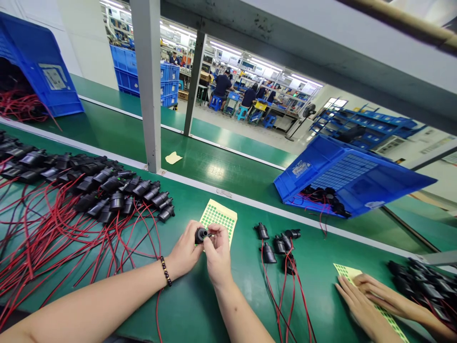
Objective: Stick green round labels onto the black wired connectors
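My left hand is closed around a small black pump, its round nozzle end turned towards me. Against the pump's right side, the thumb and forefinger of my right hand are pinched together; whatever lies between them is too small to make out. Just behind both hands lies a pale yellow sheet of green dot stickers, partly covered by them. A red wire hangs down below my left wrist.
Many black pumps with red wires are heaped at left. Several more pumps lie right of my hands. Farther right, a co-worker's hands rest on another sticker sheet. Tilted blue crates and a grey post stand behind.
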Demonstrator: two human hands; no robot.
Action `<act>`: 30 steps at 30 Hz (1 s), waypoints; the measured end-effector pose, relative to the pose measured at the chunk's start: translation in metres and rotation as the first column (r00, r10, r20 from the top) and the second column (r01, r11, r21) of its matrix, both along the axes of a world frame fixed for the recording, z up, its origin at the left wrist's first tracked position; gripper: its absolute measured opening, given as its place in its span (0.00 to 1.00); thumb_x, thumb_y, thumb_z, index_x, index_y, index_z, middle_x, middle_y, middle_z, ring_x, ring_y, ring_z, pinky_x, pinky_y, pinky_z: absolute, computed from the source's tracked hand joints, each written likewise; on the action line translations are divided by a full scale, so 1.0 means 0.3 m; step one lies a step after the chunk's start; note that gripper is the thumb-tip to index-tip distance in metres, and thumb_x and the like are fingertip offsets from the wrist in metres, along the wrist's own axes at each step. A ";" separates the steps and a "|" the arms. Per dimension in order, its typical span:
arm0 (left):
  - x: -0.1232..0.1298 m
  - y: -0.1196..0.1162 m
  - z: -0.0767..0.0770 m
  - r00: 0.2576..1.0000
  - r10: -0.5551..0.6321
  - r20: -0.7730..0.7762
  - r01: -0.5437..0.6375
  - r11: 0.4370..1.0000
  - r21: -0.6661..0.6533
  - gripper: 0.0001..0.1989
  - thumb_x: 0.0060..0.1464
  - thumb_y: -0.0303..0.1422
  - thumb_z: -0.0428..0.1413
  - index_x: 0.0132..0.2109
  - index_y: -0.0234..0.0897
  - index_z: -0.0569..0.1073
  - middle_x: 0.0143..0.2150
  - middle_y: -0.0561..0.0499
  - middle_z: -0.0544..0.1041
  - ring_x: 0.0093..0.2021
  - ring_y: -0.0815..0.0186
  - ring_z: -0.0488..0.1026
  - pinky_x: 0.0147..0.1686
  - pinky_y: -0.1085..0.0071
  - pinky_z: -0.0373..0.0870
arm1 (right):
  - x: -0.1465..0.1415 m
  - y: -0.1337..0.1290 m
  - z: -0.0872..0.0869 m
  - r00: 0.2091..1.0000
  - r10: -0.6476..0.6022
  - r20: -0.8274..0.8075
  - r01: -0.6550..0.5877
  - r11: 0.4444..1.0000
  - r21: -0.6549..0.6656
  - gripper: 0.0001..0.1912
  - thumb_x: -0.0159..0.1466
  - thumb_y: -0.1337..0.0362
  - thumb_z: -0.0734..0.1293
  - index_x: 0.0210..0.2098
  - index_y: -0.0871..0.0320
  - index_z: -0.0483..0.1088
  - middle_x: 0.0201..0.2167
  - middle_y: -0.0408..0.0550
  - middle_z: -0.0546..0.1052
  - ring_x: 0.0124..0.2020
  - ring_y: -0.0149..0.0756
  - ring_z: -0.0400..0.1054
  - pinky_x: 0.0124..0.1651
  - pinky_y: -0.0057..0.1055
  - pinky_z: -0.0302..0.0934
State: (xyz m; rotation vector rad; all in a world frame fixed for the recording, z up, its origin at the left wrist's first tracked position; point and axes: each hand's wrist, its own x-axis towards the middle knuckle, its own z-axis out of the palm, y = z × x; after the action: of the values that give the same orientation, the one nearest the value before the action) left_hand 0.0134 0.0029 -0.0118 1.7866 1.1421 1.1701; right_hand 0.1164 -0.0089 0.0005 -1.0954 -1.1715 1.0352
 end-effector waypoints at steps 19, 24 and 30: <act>0.005 0.001 -0.017 0.996 -0.025 -0.086 0.028 0.999 0.035 0.20 0.42 0.18 0.45 0.44 0.36 0.58 0.41 0.48 0.61 0.43 0.63 0.61 0.44 0.64 0.61 | 0.014 0.019 -0.017 0.947 0.169 -0.275 -0.212 0.968 -0.136 0.14 0.50 0.73 0.58 0.34 0.56 0.66 0.33 0.42 0.67 0.36 0.33 0.59 0.41 0.30 0.54; 0.006 -0.013 -0.011 0.986 -0.027 -0.164 0.035 0.998 0.048 0.16 0.44 0.20 0.45 0.43 0.37 0.58 0.40 0.48 0.62 0.41 0.62 0.62 0.41 0.64 0.62 | 0.024 0.028 -0.028 0.885 0.229 -0.405 -0.304 0.944 -0.129 0.13 0.46 0.73 0.58 0.30 0.55 0.66 0.30 0.41 0.66 0.33 0.32 0.59 0.38 0.29 0.54; 0.006 -0.006 -0.009 0.985 -0.036 -0.170 0.041 0.999 0.027 0.17 0.43 0.20 0.46 0.43 0.37 0.58 0.40 0.49 0.62 0.40 0.63 0.62 0.40 0.65 0.62 | 0.024 0.030 -0.026 0.911 0.185 -0.369 -0.259 0.952 -0.162 0.11 0.47 0.72 0.59 0.30 0.55 0.66 0.30 0.42 0.66 0.34 0.34 0.58 0.38 0.29 0.54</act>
State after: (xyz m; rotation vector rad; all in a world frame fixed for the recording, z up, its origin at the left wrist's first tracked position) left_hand 0.0151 0.0010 -0.0146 1.9527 1.1864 1.0340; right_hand 0.1237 0.0003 -0.0071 -0.8982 -0.9259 1.4932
